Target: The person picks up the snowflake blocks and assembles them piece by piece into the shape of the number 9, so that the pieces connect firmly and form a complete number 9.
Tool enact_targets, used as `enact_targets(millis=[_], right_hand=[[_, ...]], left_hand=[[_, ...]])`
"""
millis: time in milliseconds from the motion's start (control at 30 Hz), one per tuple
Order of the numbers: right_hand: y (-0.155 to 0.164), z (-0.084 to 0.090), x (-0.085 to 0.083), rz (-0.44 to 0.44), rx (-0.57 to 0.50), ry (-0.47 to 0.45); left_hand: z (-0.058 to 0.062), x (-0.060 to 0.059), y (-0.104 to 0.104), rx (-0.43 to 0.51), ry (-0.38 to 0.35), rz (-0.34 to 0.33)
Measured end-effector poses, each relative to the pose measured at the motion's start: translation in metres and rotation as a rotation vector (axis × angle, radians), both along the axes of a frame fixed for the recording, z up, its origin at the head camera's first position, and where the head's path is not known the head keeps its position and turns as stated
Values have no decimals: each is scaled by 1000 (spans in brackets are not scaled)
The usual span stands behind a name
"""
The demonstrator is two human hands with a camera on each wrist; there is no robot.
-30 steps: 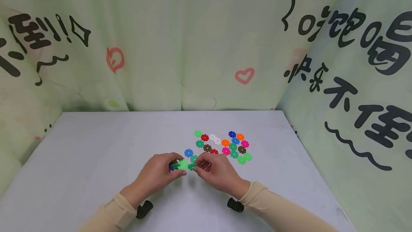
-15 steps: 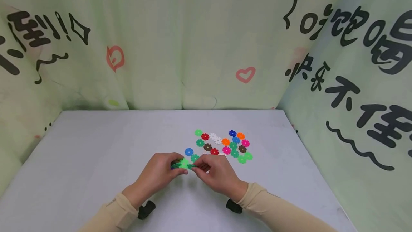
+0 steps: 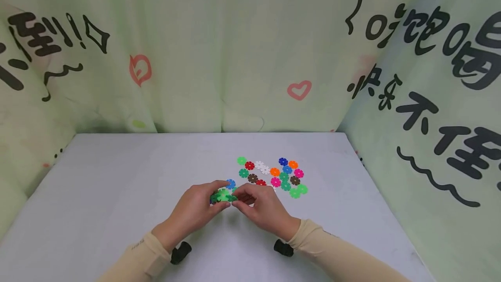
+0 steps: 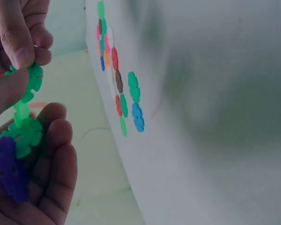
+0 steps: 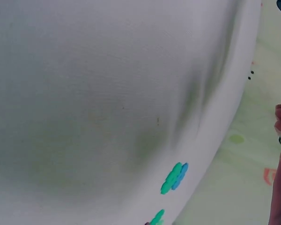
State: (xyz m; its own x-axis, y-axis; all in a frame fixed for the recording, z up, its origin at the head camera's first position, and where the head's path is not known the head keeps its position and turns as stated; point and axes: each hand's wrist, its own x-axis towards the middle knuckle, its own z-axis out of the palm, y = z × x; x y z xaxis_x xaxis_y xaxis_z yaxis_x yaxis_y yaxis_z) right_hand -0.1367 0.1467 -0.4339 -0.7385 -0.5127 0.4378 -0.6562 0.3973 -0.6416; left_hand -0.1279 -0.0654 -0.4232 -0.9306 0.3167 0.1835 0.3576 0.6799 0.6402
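Both hands meet at lower center: left hand [image 3: 195,210] cups a joined chain [image 3: 222,196] of green and purple discs, right hand [image 3: 260,208] seems to pinch its end disc. Loose discs [image 3: 274,175] sit just up-right on the table [image 3: 117,177].

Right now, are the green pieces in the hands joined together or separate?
Joined: in the left wrist view the green pieces slot edge to edge, with a purple piece below.

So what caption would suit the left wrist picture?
Left hand and right hand hold joined green and purple snowflake discs beside the table.
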Motion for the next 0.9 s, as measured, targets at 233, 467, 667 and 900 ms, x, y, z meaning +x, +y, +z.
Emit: enact_targets(millis=[233, 467, 667, 900], right_hand=[[7, -1, -3, -21, -1, -167], [25, -12, -27, -130, 198, -299], [24, -21, -45, -180, 333, -314], [9, -24, -53, -201, 461, -296]], left_hand=[[-4, 0, -3, 9, 12, -12], [-10, -1, -9, -14, -16, -1], [-13, -1, -14, -31, -2, -14], [-15, 0, -17, -33, 45, -34]])
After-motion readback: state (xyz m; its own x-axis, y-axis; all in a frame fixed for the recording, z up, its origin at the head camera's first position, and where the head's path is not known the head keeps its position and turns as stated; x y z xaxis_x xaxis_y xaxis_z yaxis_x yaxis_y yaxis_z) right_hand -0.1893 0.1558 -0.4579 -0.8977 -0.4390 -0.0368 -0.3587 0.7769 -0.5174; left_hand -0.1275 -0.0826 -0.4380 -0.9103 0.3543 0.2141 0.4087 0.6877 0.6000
